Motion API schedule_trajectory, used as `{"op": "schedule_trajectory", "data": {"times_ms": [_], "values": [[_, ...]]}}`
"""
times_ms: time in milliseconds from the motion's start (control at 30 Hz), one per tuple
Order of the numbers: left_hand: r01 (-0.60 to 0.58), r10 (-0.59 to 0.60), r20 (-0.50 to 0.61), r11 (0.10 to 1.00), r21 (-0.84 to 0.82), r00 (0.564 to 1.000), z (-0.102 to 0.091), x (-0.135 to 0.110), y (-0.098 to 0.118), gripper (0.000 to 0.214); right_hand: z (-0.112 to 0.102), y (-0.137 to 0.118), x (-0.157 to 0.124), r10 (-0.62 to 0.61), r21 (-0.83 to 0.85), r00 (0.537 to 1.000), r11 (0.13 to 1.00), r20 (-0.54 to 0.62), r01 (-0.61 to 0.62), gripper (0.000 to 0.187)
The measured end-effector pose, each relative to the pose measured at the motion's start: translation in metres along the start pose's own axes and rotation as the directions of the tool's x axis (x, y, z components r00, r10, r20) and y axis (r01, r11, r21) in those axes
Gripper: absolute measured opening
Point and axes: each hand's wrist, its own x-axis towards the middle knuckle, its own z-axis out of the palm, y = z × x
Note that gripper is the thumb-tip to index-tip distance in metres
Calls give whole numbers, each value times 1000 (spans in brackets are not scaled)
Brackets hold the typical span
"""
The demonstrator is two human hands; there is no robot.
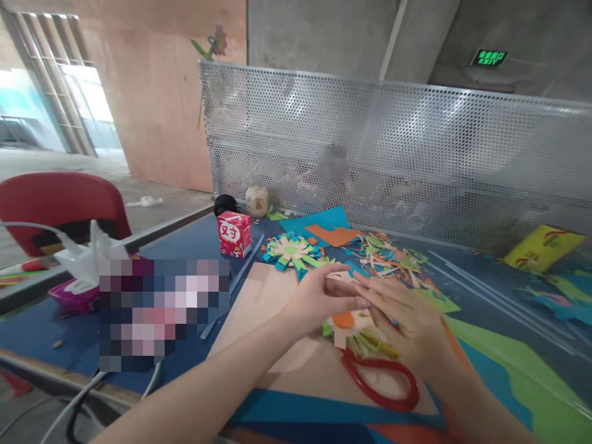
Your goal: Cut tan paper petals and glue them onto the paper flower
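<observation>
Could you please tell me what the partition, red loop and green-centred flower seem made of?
Partition: probably shiny metal, grey with punched holes. Red loop: likely smooth plastic, evenly coloured. Green-centred flower: apparently matte paper, cut in thin strips.

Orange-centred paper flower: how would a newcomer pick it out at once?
On the blue table, find the large pale sheet. Over it, partly hidden by the left hand and right hand, just beyond the red loop handle, is the orange-centred paper flower. Its orange middle sets it apart from the green-centred flower near the sheet's far edge.
</observation>
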Motion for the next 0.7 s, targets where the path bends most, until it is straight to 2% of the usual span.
{"op": "schedule_trajectory", "data": {"times_ms": [100, 200, 300, 367, 433, 533, 600, 700], "values": [[59, -59, -12, 998, 22, 998, 0, -3, 5, 68, 0, 1, 0, 3, 50, 998, 999, 55, -6, 43], [69, -69, -47, 998, 2, 996, 0, -4, 7, 69, -1, 2, -1, 14, 81, 995, 996, 103, -23, 46], [10, -10, -73, 1000, 1, 997, 0, -3, 6, 71, -2, 0, -3, 37, 130, 981, 989, 190, -63, 51], [-74, 74, -71, 997, 1, 995, -1, -3, 5, 74, -3, -4, -3, 98, 198, 965, 969, 244, -149, 50], [-165, 164, -52, 986, -5, 985, -2, -2, 4, 77, -4, -8, -3, 180, 313, 939, 910, 294, -272, 48], [-245, 244, -11, 970, -13, 970, -3, -2, 3, 81, -5, -10, -3, 282, 495, 891, 752, 356, -435, 42], [-254, 254, 12, 967, -10, 967, -3, -2, 3, 83, -6, -8, -3, 324, 575, 876, 663, 357, -479, 40], [-243, 242, 47, 970, 19, 969, -1, -4, 5, 79, -7, -3, -2, 356, 619, 879, 624, 317, -477, 40]]}}
